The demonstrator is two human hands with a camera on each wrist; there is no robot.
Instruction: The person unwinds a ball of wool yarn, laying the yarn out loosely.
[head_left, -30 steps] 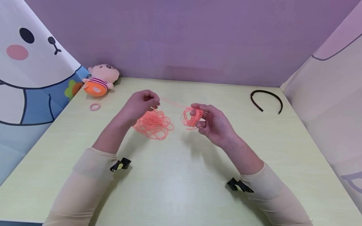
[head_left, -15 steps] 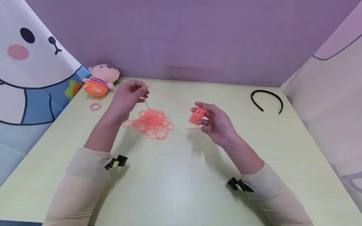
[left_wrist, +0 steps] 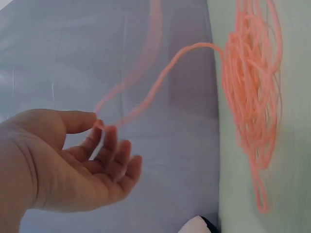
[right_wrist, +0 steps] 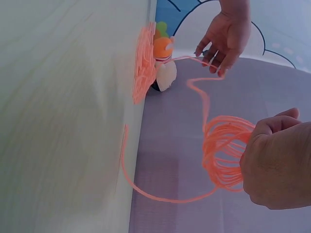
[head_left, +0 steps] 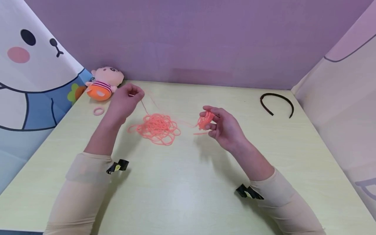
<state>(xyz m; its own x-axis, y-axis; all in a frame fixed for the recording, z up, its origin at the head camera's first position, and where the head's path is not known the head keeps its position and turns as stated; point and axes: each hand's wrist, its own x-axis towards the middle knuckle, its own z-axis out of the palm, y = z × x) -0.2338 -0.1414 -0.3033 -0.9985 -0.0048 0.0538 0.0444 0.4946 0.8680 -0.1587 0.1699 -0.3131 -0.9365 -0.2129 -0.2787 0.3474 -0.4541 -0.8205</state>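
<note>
A loose heap of coral-pink cord [head_left: 158,127] lies on the table, left of the middle. Above and behind it, my left hand [head_left: 124,101] pinches the cord between thumb and forefinger, as the left wrist view shows. One strand runs down from those fingertips to the heap. Another hangs slack across to a wound coil of cord [right_wrist: 226,150], which my right hand [head_left: 226,127] holds raised over the table, its loops around the fingers. From the coil a free tail of cord [right_wrist: 170,200] curves down toward the table. The right palm is hidden in the right wrist view.
A plush doll [head_left: 104,85] in orange sits at the back left corner, with a small pink ring [head_left: 98,111] before it. A black headband [head_left: 277,95] lies at the back right. A purple panel [head_left: 199,42] stands along the table's far edge.
My left hand has moved left and away from the coil, drawing cord up from the heap. The strand between the hands went taut, then slack. My right hand has barely moved.
</note>
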